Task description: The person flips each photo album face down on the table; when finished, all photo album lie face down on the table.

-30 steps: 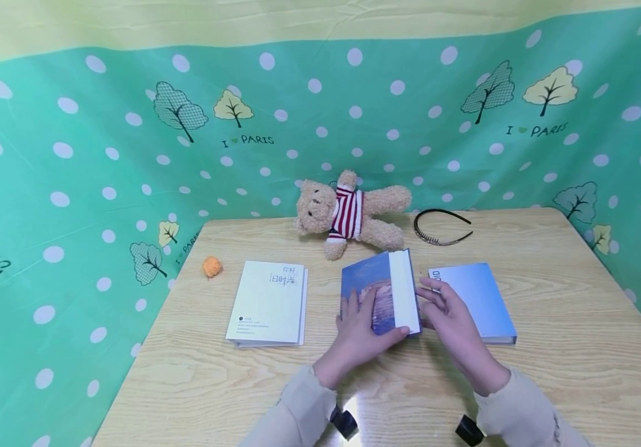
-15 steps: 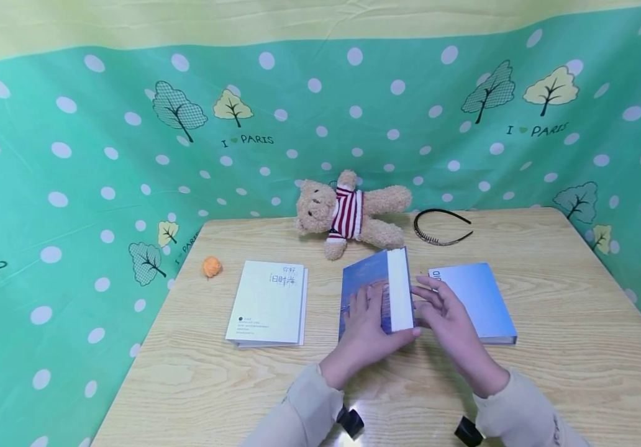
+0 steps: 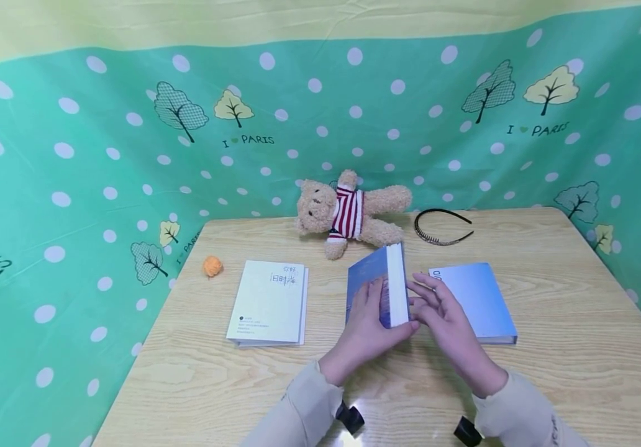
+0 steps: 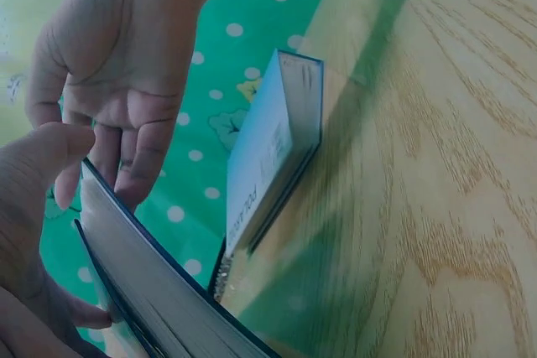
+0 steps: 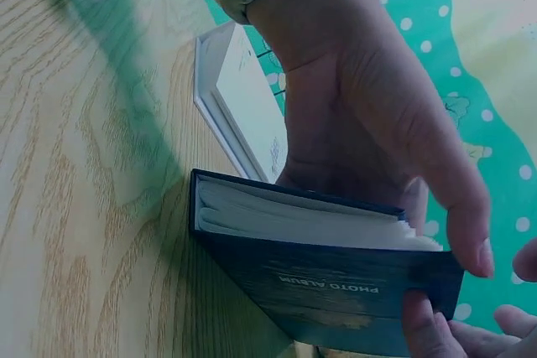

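A blue photo album (image 3: 366,273) stands tilted over the middle of the table, its white page edges facing up and right. My left hand (image 3: 368,335) grips it, with fingers spread over the picture cover and thumb at the near corner of the page side. In the right wrist view the album's other cover (image 5: 336,287) reads PHOTO ALBUM. There my right hand's fingertips (image 5: 424,329) touch that cover near its free edge. My right hand (image 3: 449,323) has loosely bent fingers, and its palm shows in the left wrist view. The album's spine side is partly hidden by my left hand.
A white album (image 3: 270,304) lies to the left, a light blue album (image 3: 479,301) to the right. A teddy bear (image 3: 348,214) lies behind, with a black headband (image 3: 438,228) beside it. An orange ball-like lump (image 3: 212,266) sits at the left edge. A green dotted curtain (image 3: 276,93) surrounds the table.
The blue album has tipped further upright, showing less picture cover. My left hand has shifted slightly right with it. My right hand's fingers have come a little left, against the album.
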